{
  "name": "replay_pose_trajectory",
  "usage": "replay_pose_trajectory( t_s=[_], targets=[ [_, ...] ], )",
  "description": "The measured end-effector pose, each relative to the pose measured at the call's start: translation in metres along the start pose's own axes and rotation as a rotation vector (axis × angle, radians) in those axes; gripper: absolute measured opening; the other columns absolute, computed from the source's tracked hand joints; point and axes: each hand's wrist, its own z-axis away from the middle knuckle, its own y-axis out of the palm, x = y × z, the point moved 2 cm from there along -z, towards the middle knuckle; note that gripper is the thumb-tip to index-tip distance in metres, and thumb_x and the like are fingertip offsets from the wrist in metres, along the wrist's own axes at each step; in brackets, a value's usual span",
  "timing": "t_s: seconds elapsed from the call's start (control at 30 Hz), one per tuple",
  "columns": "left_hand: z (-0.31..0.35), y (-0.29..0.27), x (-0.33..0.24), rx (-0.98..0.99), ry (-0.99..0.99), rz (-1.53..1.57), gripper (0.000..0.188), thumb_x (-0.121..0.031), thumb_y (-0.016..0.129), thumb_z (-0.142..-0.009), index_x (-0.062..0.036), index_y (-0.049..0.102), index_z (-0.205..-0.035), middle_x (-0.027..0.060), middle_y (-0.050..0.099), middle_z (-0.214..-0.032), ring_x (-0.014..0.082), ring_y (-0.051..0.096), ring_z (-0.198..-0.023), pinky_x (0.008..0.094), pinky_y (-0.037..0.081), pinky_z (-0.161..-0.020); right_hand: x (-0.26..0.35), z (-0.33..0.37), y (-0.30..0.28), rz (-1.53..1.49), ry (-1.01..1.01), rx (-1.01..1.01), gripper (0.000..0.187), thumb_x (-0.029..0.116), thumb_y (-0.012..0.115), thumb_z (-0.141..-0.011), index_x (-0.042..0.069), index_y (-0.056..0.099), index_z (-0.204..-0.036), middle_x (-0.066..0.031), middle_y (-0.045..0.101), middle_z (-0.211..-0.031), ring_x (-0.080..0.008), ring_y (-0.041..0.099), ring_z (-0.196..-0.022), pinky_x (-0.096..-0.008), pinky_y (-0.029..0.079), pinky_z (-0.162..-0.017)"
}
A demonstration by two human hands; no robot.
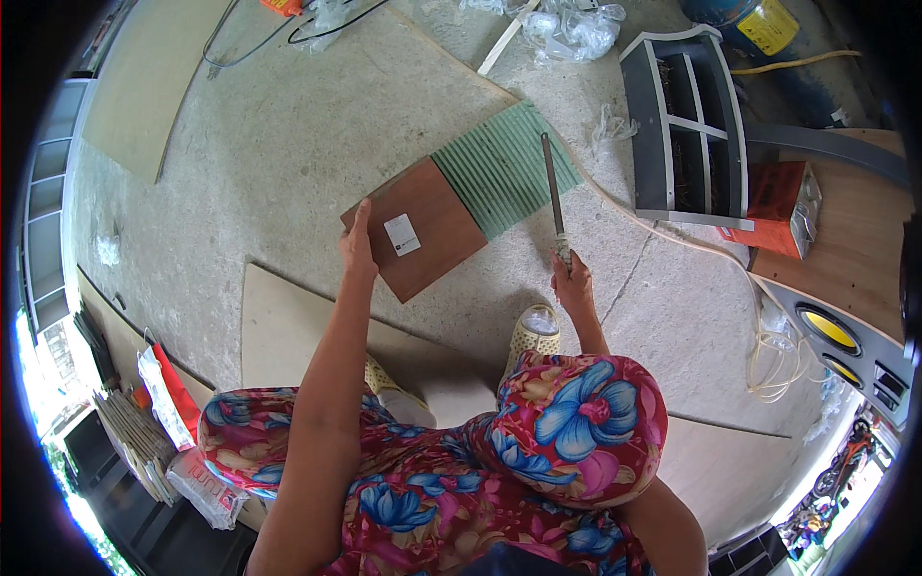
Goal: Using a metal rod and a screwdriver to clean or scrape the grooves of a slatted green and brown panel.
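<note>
My left hand (359, 248) grips the left edge of a flat brown wooden board (444, 235), thumb on top and the other fingers hidden beneath. A white label (401, 234) sits on the board's face. Beside the board's right edge lies a green corrugated sheet (495, 158); I cannot tell how far it runs under the board. My right hand (572, 284) is closed round the pale handle of a long, narrow metal file (551, 182). Its dark blade points away from me, above the right part of the green sheet and apart from the board.
A grey cabinet frame (663, 130) with compartments stands at the right, near an orange-red box (773, 206) and a speaker cabinet (834, 336). A pale cable (663, 230) crosses the concrete floor. Plastic bags (571, 34) lie at the back, and a thin panel (288, 326) near my feet.
</note>
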Motion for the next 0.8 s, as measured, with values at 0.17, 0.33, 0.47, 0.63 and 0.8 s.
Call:
replay_pose_trajectory(
  t_s=[0.17,0.33,0.47,0.63,0.8],
  targets=[
    [-0.002,-0.005,-0.037,0.46,-0.085,0.155,0.05,-0.021,0.074,-0.077,-0.0009,0.052,-0.118,0.0116,0.059,-0.115,0.023,0.058,-0.103,0.0373,0.044,-0.095,0.004,-0.006,-0.008,0.054,-0.028,-0.001,0.023,0.023,0.054,-0.092,0.001,0.057,-0.097,-0.0063,0.054,-0.059,-0.0134,0.054,-0.051,-0.0304,0.043,-0.05],
    [0.027,0.011,-0.091,0.654,0.165,0.214,0.029,-0.009,0.066,-0.082,-0.0049,0.061,-0.11,0.0063,0.065,-0.106,0.02,0.06,-0.099,0.0365,0.044,-0.093,0.016,-0.005,-0.023,-0.068,-0.13,-0.116,0.023,0.022,0.053,-0.093,0.002,0.059,-0.101,-0.0028,0.051,-0.057,-0.0094,0.05,-0.051,-0.0275,0.041,-0.048],
    [0.051,0.018,-0.126,0.648,0.346,0.159,0.019,-0.005,0.065,-0.082,-0.0067,0.066,-0.101,0.005,0.067,-0.101,0.0172,0.06,-0.097,0.0335,0.043,-0.09,0.039,0.002,-0.026,-0.14,-0.194,-0.137,0.023,0.02,0.053,-0.093,0.003,0.059,-0.108,0.0001,0.048,-0.058,-0.0071,0.046,-0.052,-0.0253,0.039,-0.048],
    [0.065,0.031,-0.128,0.678,0.362,0.19,0.019,-0.002,0.066,-0.079,-0.0091,0.068,-0.096,0.0037,0.068,-0.097,0.0155,0.06,-0.095,0.0314,0.042,-0.088,0.051,0.003,-0.025,-0.098,-0.279,-0.194,0.026,0.021,0.05,-0.095,0.003,0.059,-0.112,0.0012,0.046,-0.054,-0.0047,0.04,-0.044,-0.0226,0.034,-0.04],
    [0.063,0.034,-0.131,0.67,0.403,0.166,0.019,-0.001,0.066,-0.078,-0.0093,0.069,-0.095,0.0035,0.068,-0.097,0.0158,0.06,-0.094,0.0319,0.041,-0.09,0.055,0.003,-0.03,-0.146,-0.215,-0.195,0.026,0.021,0.05,-0.094,0.003,0.059,-0.111,0.001,0.046,-0.054,-0.0049,0.041,-0.044,-0.0228,0.034,-0.04]
  ],
)
